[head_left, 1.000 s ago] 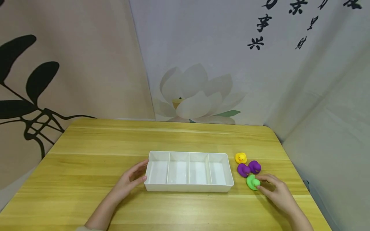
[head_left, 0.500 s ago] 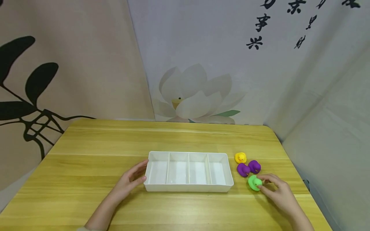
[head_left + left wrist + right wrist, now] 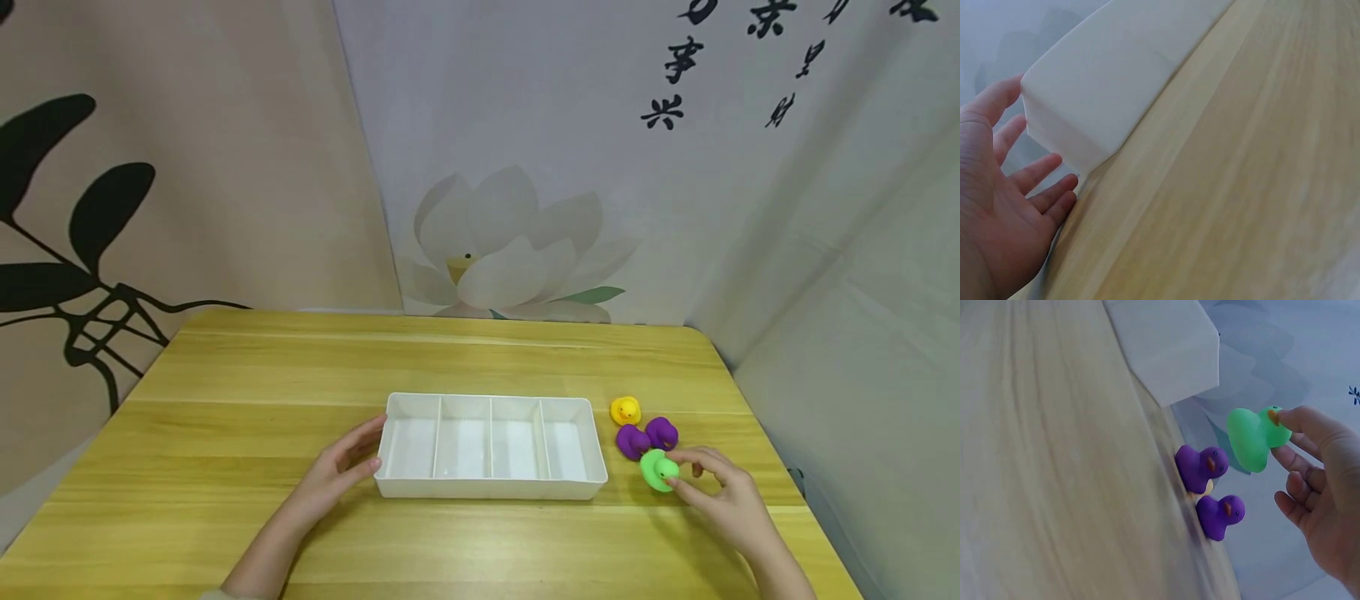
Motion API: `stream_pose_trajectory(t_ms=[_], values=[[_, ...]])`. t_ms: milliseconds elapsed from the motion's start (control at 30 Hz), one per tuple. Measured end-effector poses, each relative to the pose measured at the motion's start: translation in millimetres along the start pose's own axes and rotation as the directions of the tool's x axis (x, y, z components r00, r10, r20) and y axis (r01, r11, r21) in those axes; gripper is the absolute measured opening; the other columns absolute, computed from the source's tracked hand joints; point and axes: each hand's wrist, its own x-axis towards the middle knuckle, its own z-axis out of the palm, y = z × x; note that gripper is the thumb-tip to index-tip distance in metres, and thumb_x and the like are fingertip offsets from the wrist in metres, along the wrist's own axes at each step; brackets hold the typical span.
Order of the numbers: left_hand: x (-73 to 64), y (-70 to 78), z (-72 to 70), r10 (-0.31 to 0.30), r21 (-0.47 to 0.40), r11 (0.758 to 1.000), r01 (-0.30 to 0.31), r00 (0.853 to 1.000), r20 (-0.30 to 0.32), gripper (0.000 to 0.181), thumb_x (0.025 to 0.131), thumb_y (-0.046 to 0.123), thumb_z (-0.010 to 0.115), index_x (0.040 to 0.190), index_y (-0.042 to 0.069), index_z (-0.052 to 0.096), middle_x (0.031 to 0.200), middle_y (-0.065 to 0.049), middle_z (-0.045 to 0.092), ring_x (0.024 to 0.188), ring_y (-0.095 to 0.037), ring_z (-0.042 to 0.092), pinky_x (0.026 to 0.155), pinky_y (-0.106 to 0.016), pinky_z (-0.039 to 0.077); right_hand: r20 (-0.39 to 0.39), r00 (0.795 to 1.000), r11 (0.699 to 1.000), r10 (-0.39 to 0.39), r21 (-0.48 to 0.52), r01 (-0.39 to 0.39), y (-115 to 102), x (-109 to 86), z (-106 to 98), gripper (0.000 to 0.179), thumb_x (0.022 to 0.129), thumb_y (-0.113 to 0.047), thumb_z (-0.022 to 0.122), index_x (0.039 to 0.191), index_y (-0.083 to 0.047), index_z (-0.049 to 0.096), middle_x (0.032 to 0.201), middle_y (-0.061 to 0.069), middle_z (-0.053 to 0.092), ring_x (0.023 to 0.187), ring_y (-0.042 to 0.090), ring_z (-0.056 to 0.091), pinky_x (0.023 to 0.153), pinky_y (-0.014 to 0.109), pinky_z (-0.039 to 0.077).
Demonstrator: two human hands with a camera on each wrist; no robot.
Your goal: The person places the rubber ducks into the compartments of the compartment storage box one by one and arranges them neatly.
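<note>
A green rubber duck (image 3: 1249, 440) is pinched by the head between the thumb and fingers of my right hand (image 3: 716, 496); the right wrist view shows it lifted off the table. Just behind it in the head view are two purple rubber ducks (image 3: 632, 442) and a yellow rubber duck (image 3: 625, 410), all on the table. My left hand (image 3: 337, 467) rests at the left end of a white divided box (image 3: 487, 489), fingers fairly straight. In the left wrist view the thumb and fingertips (image 3: 1054, 159) meet the box's end wall.
The box's compartments, split by thin dividers (image 3: 491, 437), hold nothing visible. A wooden table (image 3: 300, 367) carries everything, with its right edge beyond my right hand. Printed curtains (image 3: 525, 125) hang behind and at the right side.
The green duck has risen off the table in my right hand, after a small shift to the right. My left hand and the box stay put.
</note>
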Motion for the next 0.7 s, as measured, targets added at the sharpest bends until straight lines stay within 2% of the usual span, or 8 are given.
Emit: stream_pose_trajectory(t_ms=[367, 700], values=[[0.3, 1.6, 0.2, -0.003, -0.008, 1.0, 0.003, 1.0, 0.004, 0.053, 0.094, 0.003, 0.057, 0.144, 0.0, 0.038, 0.137, -0.027, 0.045, 0.122, -0.045, 0.042, 0.096, -0.027, 0.04, -0.028, 0.997, 0.994, -0.078, 0.076, 0.08, -20.9, 5.8, 3.0, 0.035, 0.073, 0.011, 0.077, 0.103, -0.007, 0.07, 0.094, 0.002, 0.065, 0.081, 0.015, 0.045, 0.073, 0.022, 0.034], [0.1, 2.1, 0.3, -0.019, -0.016, 1.0, 0.019, 1.0, 0.004, 0.054, 0.094, 0.003, 0.057, 0.145, 0.0, 0.037, 0.137, -0.027, 0.045, 0.121, -0.044, 0.043, 0.096, -0.026, 0.04, -0.031, 0.988, 0.982, -0.153, 0.107, 0.156, -40.2, 17.7, 14.4, 0.04, 0.07, 0.013, 0.078, 0.104, -0.005, 0.07, 0.097, 0.003, 0.067, 0.082, 0.009, 0.047, 0.073, 0.021, 0.039]])
